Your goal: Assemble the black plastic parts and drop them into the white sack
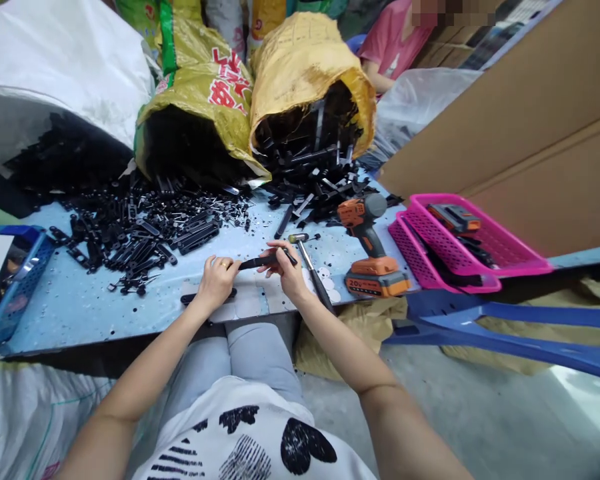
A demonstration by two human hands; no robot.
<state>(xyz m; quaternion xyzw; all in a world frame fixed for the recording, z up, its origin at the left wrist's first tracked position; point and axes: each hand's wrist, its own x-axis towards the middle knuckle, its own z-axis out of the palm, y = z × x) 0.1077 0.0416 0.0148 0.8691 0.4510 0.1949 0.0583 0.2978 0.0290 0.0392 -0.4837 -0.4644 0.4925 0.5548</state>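
My left hand (215, 280) and my right hand (286, 270) both pinch a thin black plastic strip (260, 261) held just above the light blue table (80, 313). The left fingers grip its left end, the right fingers wrap its right end. Another black strip (193, 298) lies on the table under my left hand. A small hammer (311, 270) lies beside my right hand, its metal head pointing away from me.
An orange cordless drill (369, 247) stands right of the hammer. Pink baskets (460, 257) sit at the table's right end, a blue basket (15, 287) at the left. Loose black parts (140, 227) spill from yellow sacks (305, 73) behind. A person in pink (390, 47) sits beyond.
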